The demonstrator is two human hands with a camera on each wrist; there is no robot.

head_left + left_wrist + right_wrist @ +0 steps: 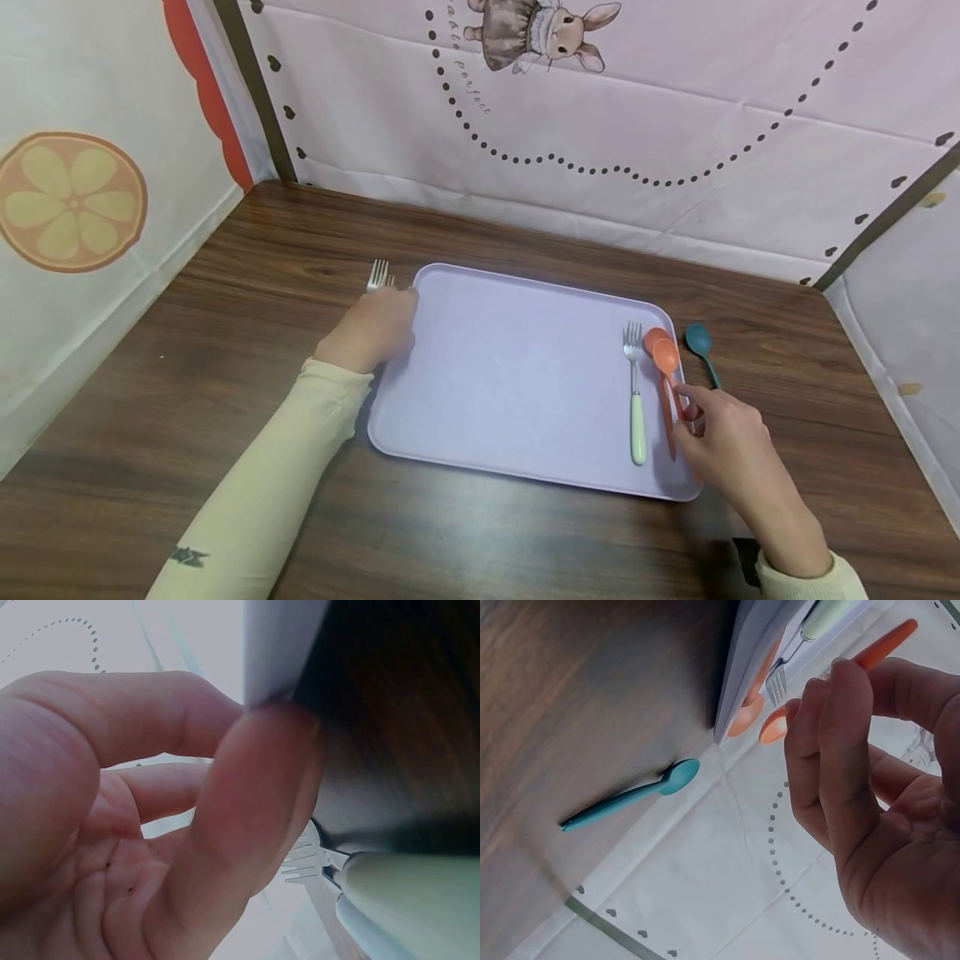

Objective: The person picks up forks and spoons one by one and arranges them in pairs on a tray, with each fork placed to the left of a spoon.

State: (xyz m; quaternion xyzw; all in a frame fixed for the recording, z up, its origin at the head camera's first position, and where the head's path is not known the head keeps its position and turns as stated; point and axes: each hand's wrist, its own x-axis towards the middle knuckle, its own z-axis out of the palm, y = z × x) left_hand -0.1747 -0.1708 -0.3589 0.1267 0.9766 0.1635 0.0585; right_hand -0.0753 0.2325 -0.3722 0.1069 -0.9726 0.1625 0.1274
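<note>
A lavender tray [510, 375] lies on the table. At its left rim, my left hand [372, 327] pinches the edge between thumb and a finger, as the left wrist view shows. Just beyond that hand, fork tines [380, 273] show; pale handles [412, 900] appear below it in the left wrist view. Over the tray's right side, my right hand [731, 442] pinches an orange spoon [665, 357] by its handle, bowl pointing away. Beneath it rests a darker orange spoon [667, 417] on the tray, beside a fork with a light green handle [637, 429].
To the right of the tray, a teal spoon [699, 339] lies on the wooden table [300, 242], close to my right hand. Printed cloth [637, 125] hangs behind the table and on both sides.
</note>
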